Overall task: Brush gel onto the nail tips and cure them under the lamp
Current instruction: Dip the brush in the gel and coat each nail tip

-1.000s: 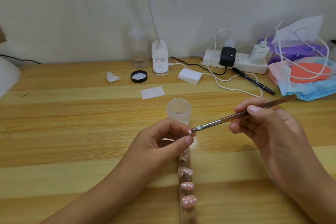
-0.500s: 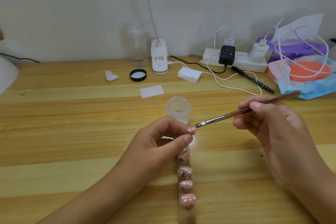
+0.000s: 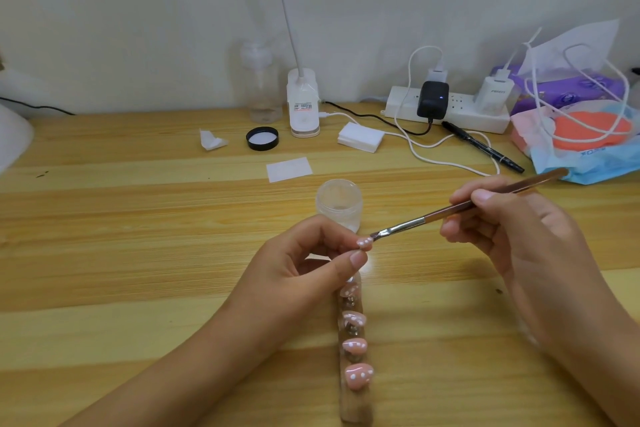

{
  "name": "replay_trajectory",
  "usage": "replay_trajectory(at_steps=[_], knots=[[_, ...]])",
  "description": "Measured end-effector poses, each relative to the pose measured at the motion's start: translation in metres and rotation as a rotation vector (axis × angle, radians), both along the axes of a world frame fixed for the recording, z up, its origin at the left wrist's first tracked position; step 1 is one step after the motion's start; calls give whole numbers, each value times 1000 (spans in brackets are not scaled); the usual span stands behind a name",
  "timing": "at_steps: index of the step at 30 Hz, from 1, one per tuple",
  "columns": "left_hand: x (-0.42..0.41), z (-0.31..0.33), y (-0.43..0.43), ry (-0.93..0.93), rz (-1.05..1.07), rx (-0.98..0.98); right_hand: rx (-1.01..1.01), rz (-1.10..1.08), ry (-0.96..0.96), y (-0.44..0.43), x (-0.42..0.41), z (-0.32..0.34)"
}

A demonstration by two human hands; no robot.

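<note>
Left hand [image 3: 304, 267] sits just in front of the gel jar [image 3: 338, 204], fingers pinching a pink nail tip [image 3: 365, 243]. The holder strip [image 3: 355, 350] with four more tips runs nearer along the table [image 3: 138, 218]. To the right of the jar, the brush [image 3: 450, 211] has its bristles on that tip, and the right hand [image 3: 512, 236] fingers pinch the handle.

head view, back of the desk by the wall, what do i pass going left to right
folded paper scrap → black lid → white lamp base → stack of white pads → power strip → blue plastic bag
</note>
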State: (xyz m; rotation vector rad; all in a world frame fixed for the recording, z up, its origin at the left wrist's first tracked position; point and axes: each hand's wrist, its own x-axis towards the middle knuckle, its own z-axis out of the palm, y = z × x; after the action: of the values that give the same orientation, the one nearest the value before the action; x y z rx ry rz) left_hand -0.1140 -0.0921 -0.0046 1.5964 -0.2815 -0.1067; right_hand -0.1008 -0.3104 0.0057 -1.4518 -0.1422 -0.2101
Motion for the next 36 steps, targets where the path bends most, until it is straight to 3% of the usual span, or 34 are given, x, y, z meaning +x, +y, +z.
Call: replay_trajectory(at_steps=[5, 13, 18, 27, 36], knots=[[0, 0, 1, 3, -4, 5, 73, 2, -19, 0, -1, 4], [0, -1, 1, 20, -12, 5, -99, -5, -141, 3, -7, 5], [1, -1, 3, 26, -6, 27, -56, -63, -224, 0, -7, 6], [1, 0, 2, 26, -3, 14, 135, 9, -76, -2, -1, 7], [0, 2, 0, 30, 5, 36, 128, -3, -13, 9, -6, 4]])
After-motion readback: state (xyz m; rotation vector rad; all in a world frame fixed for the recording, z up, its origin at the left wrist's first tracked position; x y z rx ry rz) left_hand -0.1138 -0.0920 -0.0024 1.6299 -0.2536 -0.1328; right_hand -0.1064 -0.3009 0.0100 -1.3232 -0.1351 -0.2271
